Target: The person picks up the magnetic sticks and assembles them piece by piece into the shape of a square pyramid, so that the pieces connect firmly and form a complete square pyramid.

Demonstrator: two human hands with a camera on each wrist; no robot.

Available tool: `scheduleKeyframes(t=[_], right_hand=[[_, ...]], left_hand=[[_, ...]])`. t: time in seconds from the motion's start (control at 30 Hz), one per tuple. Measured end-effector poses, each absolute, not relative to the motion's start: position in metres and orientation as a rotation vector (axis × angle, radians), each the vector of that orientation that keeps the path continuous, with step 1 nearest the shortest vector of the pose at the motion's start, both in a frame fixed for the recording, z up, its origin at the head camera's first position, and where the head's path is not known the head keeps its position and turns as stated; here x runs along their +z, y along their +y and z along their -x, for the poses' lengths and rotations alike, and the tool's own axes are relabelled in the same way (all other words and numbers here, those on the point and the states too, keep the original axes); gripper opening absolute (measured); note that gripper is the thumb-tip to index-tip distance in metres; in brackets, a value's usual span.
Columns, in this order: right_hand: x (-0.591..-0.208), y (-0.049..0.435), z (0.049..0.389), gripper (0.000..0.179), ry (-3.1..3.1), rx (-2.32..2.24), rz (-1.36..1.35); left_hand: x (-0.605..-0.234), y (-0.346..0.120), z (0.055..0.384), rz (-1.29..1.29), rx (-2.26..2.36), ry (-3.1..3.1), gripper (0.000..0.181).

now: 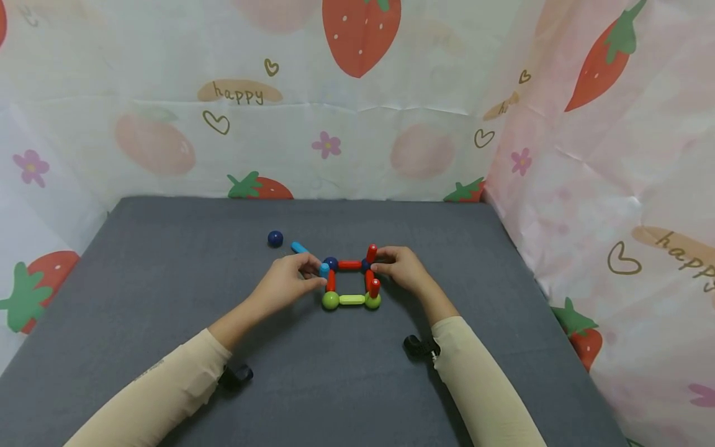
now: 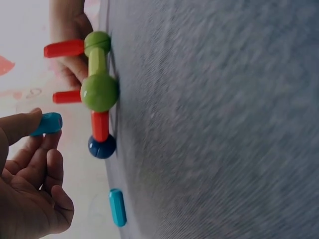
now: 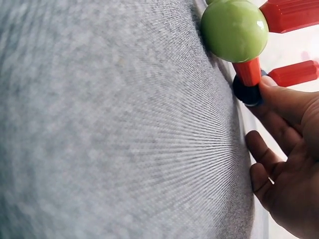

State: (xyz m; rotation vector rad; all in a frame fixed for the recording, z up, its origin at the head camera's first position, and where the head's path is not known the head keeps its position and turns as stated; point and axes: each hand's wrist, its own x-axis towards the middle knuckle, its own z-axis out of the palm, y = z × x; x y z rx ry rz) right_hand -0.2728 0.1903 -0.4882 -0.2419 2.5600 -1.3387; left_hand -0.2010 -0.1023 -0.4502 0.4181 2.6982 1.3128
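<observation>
A square frame of rods and balls lies on the table, with green balls [image 1: 331,301] and a light green rod [image 1: 352,299] on the near side. Red rods [image 1: 350,265] form its other sides. Two more red rods [image 1: 375,288] stand upright on the right-hand corners. My left hand [image 1: 287,276] pinches a light blue rod [image 2: 49,124] between thumb and fingertips, close to the far-left dark blue ball [image 1: 331,263]. With thumb and fingers, my right hand [image 1: 403,267] grips the far-right dark blue ball [image 3: 245,92] beneath an upright rod.
A loose dark blue ball [image 1: 275,239] lies behind and left of the frame. Another light blue rod [image 1: 299,248] lies between that ball and the frame. Grey cloth [image 1: 346,385] covers the table, and a strawberry-print curtain [image 1: 357,143] hangs behind and beside it.
</observation>
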Motion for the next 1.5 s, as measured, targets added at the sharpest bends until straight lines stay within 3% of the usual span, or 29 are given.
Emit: scheduleKeyframes(t=[1.0, 1.5], right_hand=[[-0.486, 0.190, 0.273, 0.034, 2.550, -1.328, 0.245], [-0.488, 0.191, 0.273, 0.034, 2.561, -1.321, 0.274]], left_hand=[[-0.463, -0.093, 0.203, -0.636, 1.133, 2.652, 0.019], [-0.455, -0.109, 0.231, -0.709, 1.053, 2.630, 0.029]])
